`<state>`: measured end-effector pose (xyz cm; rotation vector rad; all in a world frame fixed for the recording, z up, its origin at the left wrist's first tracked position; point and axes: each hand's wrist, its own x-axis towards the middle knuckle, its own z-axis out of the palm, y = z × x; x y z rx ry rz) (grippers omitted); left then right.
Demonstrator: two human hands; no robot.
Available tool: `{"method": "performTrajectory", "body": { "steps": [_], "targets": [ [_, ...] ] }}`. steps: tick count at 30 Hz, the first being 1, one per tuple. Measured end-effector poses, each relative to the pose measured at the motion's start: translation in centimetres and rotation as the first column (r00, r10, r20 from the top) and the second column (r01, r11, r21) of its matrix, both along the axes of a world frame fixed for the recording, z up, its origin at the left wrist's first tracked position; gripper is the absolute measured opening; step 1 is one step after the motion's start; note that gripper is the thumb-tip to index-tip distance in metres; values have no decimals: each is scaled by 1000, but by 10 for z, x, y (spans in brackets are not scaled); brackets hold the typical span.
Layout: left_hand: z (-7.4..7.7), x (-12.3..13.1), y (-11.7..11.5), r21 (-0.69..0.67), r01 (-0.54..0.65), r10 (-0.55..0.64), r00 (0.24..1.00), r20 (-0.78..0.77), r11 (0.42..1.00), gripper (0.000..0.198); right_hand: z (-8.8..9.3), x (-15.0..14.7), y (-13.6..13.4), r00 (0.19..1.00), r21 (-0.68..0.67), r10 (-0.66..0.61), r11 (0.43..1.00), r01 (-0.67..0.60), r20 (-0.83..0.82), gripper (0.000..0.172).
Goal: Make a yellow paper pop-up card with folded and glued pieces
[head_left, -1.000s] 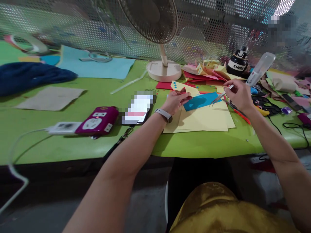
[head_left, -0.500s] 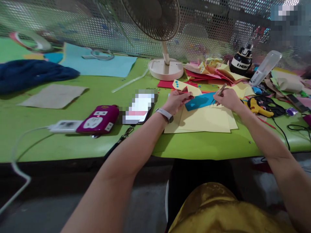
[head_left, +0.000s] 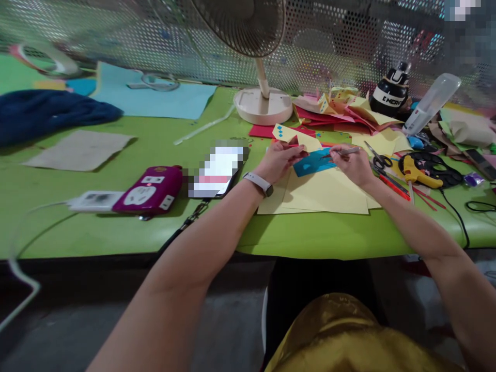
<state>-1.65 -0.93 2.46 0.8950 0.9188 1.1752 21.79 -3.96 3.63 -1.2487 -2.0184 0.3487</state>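
My right hand is closed around slim metal tweezers. Their tips lie over a blue strip of paper. My left hand, with a watch at the wrist, pinches a small dark red paper piece by the left end of the blue strip. Just behind my left fingers is a cream paper piece with blue diamond shapes on it. Under the blue strip and my hands lie pale yellow sheets. My fingers partly hide the red piece.
A phone and a purple power socket block lie left of my arm. A fan stands behind. To the right are scissors, a yellow glue gun, a black bottle and a heap of coloured paper.
My right hand has turned, so the tweezers now lie flatter, with their tips further left over the blue strip. My left hand keeps its pinch. The view has shifted slightly.
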Motion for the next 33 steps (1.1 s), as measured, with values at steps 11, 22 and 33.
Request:
{"method": "performTrajectory", "body": {
  "steps": [11, 22, 33],
  "targets": [
    [5, 1, -4, -5, -4, 4, 1000, -7, 1000, 18, 1, -7, -5, 997, -3, 7, 1000, -6, 80, 27],
    [7, 3, -4, -19, -13, 12, 999, -40, 1000, 18, -1, -8, -5, 992, 21, 11, 1000, -14, 128, 30],
    [4, 2, -2, -7, -21, 21, 999, -47, 1000, 17, 5, -12, -16, 976, 39, -17, 999, 9, 216, 28]
  ]
}}
